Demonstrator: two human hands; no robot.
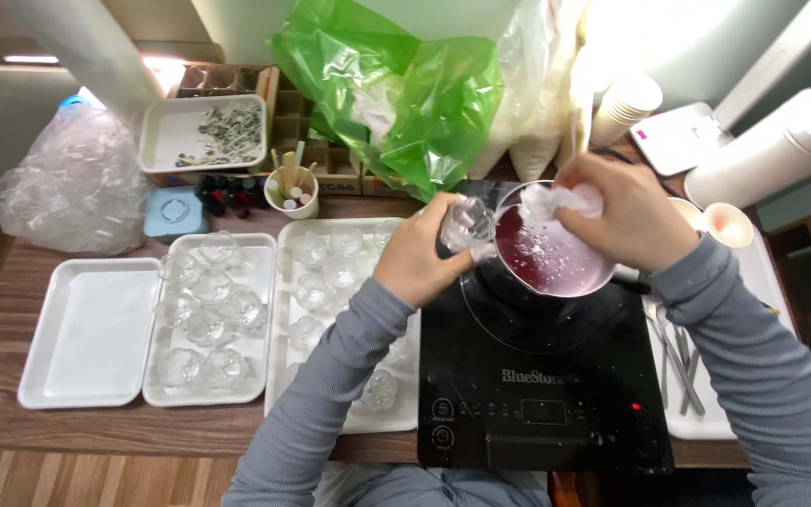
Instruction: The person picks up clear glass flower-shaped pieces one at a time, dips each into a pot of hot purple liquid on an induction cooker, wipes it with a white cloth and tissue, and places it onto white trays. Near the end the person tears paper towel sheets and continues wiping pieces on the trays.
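The left hand [421, 263] is closed round a small clear glass cup [466, 225], holding it tipped just beside the rim of a metal pot [603, 272]. The right hand [626, 221] is bunched on a crumpled white tissue [565, 200] right over the pot's near rim, beside the cup's mouth. The pot sits on a black induction hob [537, 385] on the worktop [2, 282] and holds a deep red liquid [546, 258].

The tissue seems to be wiping the cup or the rim, though the hands hide the exact contact. To do this well, keep the cup firmly gripped by its body, work the tissue with short dabs, and keep fingers off the pot wall, which is probably hot.

Left of the hob, two white trays [279, 282] carry many more clear cups [213, 310]; a third tray [96, 329] lies beside them. A green bag [405, 84] stands behind.
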